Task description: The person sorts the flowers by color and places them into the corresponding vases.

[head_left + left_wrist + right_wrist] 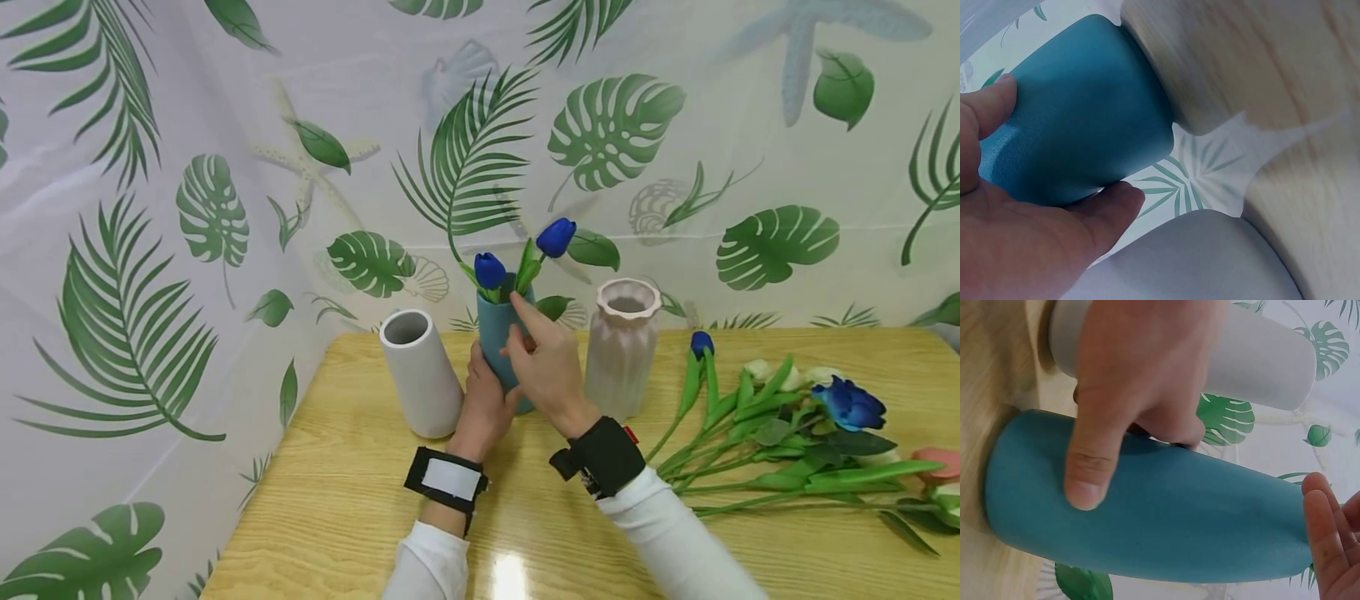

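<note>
- Blue vase [495,329]: base on the tabletop [337,525], between a white vase and a pale pink vase.
- Contents: two blue tulips in the mouth. The left tulip [490,271] sits low, just above the rim; the right tulip [556,237] stands higher and leans out to the right. Green leaves [528,271] rise between them.
- Left hand [486,400]: grip closed round the lower part of the blue vase, thumb on one side and fingers on the other, as both wrist views confirm.
- Right hand [551,362]: grip loose, index finger extended to the rim of the blue vase, near the leaves. The right wrist view shows its fingers at the mouth end, fairly straight.
- White vase [422,375]: smooth-sided, stands to the left of the blue vase and near the left hand; its mouth faces up.
- Pale pink vase [621,358]: pleated body and scalloped rim, stands to the right, beside the right hand.
- Loose flowers [847,442]: lying on the right part of the tabletop, stems pointing toward the person. They include a blue tulip bud [702,344], an open blue bloom [851,404], white blooms and a pink bloom [941,465] near the right edge.
- Wrists: black straps, one on the left [447,479] and one on the right [607,454], above white sleeves.
- Backdrop [337,67]: pale cloth printed with green leaves, shells and starfish, behind the tabletop and along its left side.
</note>
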Available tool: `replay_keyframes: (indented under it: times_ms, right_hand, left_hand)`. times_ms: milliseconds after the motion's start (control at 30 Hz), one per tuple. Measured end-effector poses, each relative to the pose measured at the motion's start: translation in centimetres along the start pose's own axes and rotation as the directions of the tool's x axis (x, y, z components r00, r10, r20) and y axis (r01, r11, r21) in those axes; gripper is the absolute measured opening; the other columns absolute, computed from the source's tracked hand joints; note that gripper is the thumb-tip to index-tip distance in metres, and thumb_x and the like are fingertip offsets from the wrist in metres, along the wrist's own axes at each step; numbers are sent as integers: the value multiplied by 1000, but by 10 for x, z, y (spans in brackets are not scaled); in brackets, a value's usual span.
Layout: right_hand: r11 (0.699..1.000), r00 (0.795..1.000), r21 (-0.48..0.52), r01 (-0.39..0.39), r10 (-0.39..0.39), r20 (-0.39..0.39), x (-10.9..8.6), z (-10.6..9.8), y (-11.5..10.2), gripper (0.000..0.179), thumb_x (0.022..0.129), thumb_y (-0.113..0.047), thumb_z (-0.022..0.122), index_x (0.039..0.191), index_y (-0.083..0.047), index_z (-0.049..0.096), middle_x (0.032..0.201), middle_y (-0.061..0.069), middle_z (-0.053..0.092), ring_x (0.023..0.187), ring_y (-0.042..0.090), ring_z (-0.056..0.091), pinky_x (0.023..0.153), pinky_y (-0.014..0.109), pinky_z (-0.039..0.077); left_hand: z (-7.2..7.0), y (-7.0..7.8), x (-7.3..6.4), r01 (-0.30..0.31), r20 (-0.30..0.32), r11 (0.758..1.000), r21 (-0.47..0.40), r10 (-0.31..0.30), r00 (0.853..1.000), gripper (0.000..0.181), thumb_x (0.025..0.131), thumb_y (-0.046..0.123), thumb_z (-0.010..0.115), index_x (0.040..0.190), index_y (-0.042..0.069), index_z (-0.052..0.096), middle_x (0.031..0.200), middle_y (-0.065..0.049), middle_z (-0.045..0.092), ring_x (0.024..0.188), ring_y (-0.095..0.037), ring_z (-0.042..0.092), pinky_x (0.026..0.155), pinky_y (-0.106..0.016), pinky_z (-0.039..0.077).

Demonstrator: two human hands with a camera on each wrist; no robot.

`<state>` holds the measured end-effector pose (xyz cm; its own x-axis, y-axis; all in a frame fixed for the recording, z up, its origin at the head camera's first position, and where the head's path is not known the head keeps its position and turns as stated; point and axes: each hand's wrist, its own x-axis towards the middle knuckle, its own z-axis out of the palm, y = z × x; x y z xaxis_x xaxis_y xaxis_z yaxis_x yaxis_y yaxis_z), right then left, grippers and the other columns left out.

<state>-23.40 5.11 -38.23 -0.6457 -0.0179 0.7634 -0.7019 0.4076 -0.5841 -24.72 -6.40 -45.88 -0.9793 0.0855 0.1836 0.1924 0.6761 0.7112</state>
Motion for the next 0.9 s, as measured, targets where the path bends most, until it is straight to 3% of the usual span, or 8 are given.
replay_keyframes:
  times_ms: [200,300,433,567,733,900]
  right_hand:
    - [999,999,5,44,-44,-29,-13,-5,1,39,92,10,58,131,9,59,79,18,69,55,19,64,46,16,36]
    - [999,999,-6,36,-37,-16,-22,-12,0,32,91,9,59,123,9,65,85,18,72,53,15,60,46,18,36]
    - [1000,997,-21,11,-9,82,-37,-30,0,23,92,6,62,114,6,70,93,17,73,54,10,55,50,21,40]
    - [994,980,-103,31,-10,198,-55,-52,2,22,92,5,63,113,1,71,85,9,70,55,4,48,53,23,42]
    - [967,959,-229,110,-42,280,-73,-71,7,21,90,4,66,109,-3,72,82,2,69,58,1,48,55,22,43]
    - [966,937,-240,95,-6,348,-79,-83,6,20,90,2,67,108,-5,73,80,1,69,57,0,50,53,21,43]
  left_hand:
    - [-1,-1,1,22,1,1000,-4,-22,1000,93,97,28,66,154,-4,0,151,-34,28,137,-44,39,109,-51,38]
    - [-1,-1,0,17,2,1000,-19,-17,1000,94,96,27,67,154,-4,1,151,-33,28,137,-44,39,110,-52,37]
    - [-2,-1,0,12,10,998,-55,-11,1000,95,96,26,68,155,-3,0,154,-32,25,139,-43,37,111,-52,35]
    - [-1,1,-1,25,19,996,-89,-23,1000,95,96,25,68,156,0,-2,155,-30,23,141,-43,35,111,-53,34]
    - [1,1,-1,36,23,996,-82,-34,999,95,96,25,67,156,1,-2,157,-29,21,141,-42,33,112,-53,34]
    - [3,-1,-2,17,18,996,-85,-15,1000,95,97,25,67,156,1,-3,158,-28,18,143,-42,31,112,-52,33]
